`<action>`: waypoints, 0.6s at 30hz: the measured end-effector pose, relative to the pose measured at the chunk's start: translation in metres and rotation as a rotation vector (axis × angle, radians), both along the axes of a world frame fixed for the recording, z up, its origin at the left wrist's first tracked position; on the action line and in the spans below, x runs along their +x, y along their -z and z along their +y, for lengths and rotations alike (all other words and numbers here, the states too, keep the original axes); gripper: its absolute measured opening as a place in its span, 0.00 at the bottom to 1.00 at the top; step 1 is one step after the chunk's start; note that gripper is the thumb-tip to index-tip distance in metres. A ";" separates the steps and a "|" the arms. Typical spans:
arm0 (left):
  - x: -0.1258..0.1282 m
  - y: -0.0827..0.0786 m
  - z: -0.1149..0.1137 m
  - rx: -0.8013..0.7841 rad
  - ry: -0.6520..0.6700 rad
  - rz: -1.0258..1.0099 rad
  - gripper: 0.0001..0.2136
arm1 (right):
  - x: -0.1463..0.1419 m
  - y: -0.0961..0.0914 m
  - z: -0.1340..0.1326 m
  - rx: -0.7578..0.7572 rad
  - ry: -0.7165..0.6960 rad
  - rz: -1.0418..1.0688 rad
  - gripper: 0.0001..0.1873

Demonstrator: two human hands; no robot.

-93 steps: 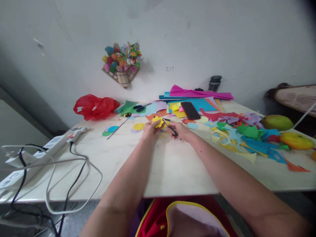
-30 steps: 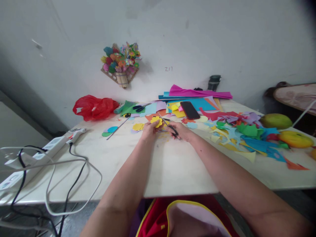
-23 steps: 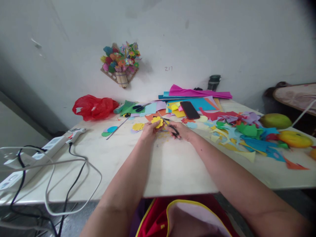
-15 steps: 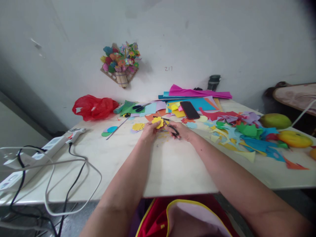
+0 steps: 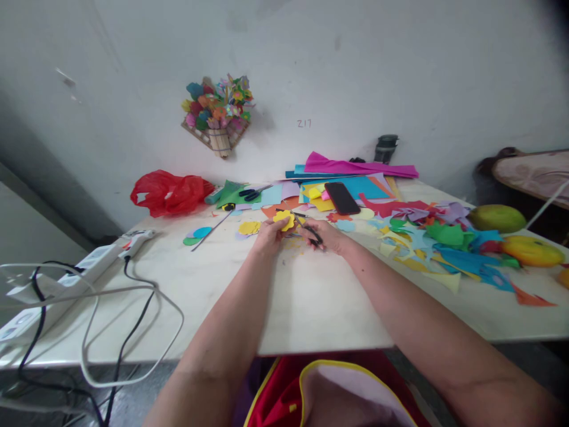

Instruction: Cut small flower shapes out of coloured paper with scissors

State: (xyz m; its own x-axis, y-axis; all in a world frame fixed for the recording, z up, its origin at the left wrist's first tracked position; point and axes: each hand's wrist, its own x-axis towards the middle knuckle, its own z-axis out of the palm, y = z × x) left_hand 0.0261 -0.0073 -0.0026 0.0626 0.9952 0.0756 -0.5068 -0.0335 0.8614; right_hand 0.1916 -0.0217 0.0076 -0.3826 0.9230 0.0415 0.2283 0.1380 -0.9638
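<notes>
Head view: the scissors (image 5: 316, 238) changed most. A second ago one blade stood up clear past my left hand (image 5: 269, 233); now that raised blade is no longer plain to see and the pair looks closer together, low by the flower's edge. My read: a snip closing, so the work is mid-cut. Can't tell if the blades bite paper.

Left hand hasn't moved: thumb and fingers pinched on the yellow paper flower (image 5: 284, 221), which sits at its fingertips, toward my right hand (image 5: 326, 233). Right hand is curled round the scissor handles, no real gap visible.

More yellow flower cutouts (image 5: 249, 228) lie just left of my left hand on the table (image 5: 320, 302). Phone (image 5: 342, 198) is beyond my right hand, paper scraps (image 5: 450, 234) well to its right. Those stayed put.
</notes>
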 end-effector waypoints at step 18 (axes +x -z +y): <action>-0.002 0.002 0.003 0.000 -0.018 -0.032 0.08 | -0.001 -0.001 -0.001 -0.002 0.018 0.006 0.16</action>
